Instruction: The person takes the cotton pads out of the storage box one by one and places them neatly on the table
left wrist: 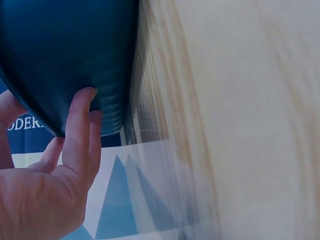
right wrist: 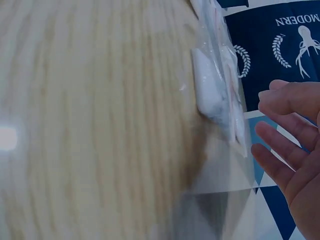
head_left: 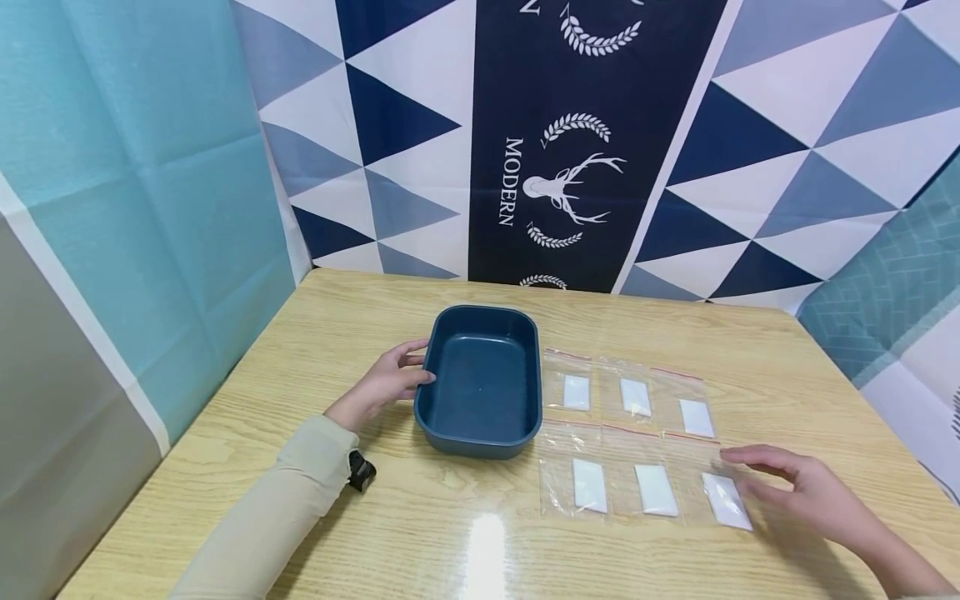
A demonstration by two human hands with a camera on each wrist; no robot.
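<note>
A dark blue rectangular plastic bin [head_left: 480, 383] with rounded corners stands upright on the table. My left hand [head_left: 384, 385] grips its left side, thumb at the rim and fingers against the outer wall, as the left wrist view shows with the bin wall [left wrist: 65, 50]. Right of the bin, clear zip bags lie flat in two rows, each with a white rectangular piece inside. Over the nearest right-hand bag [head_left: 726, 500] hovers my right hand [head_left: 813, 496], its fingers spread and relaxed. In the right wrist view a gap separates the fingers from the bag [right wrist: 210, 90].
Several more bags fill the rows, among them one beside the bin [head_left: 576, 392] and one below it [head_left: 589, 486]. The wooden table [head_left: 390, 533] ends at a patterned cloth [head_left: 405, 200] behind. A black device [head_left: 362, 471] sits at my left wrist.
</note>
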